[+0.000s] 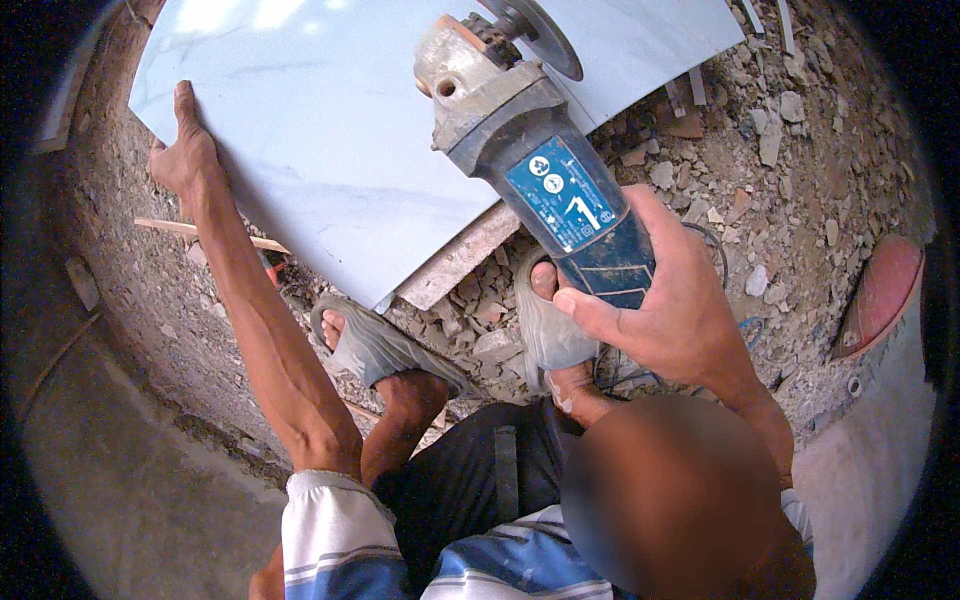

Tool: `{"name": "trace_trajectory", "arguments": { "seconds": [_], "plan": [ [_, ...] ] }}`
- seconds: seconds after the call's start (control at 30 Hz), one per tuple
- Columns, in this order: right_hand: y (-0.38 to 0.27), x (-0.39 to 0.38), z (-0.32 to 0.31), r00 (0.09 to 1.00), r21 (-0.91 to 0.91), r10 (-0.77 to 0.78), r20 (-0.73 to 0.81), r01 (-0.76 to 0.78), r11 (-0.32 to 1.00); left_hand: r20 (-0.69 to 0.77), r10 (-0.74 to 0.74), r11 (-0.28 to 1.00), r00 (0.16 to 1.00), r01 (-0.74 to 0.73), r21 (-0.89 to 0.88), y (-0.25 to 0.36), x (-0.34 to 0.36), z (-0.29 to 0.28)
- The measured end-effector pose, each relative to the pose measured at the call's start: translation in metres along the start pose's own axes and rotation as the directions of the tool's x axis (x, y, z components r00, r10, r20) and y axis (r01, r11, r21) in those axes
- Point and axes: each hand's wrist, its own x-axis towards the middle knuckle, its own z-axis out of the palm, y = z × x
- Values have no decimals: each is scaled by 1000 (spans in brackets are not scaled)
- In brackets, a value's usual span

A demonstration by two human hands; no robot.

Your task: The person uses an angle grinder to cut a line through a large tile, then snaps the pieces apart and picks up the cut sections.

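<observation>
My right hand is wrapped round the body of a blue and grey angle grinder. The grinder's worn metal head points away from me, and its dark cutting disc stands over a large white tile with faint grey veins. Whether the disc touches the tile or is spinning, I cannot tell. At the tile's left edge my left hand grips it, thumb lying on top and fingers hidden below. One tile corner points toward my feet.
Broken rubble covers the ground around the tile. A rough block lies by the tile's near edge. My sandalled feet are close to it. A dark cord shows behind my right hand; a reddish rounded object sits far right.
</observation>
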Motion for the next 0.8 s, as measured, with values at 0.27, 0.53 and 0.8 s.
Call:
{"name": "trace_trajectory", "arguments": {
  "seconds": [0.27,0.53,0.8],
  "plan": [
    [1,-5,-2,1000,-56,-11,-6,11,998,-28,-1,1000,1000,1,1,0,-1,1],
    [8,-10,-4,1000,-26,-18,-7,18,1000,-17,0,1000,1000,0,-7,8,-8,1],
    [17,-14,-5,999,-77,-39,-20,37,996,-84,-57,996,995,62,59,1,-6,8]
  ]
}}
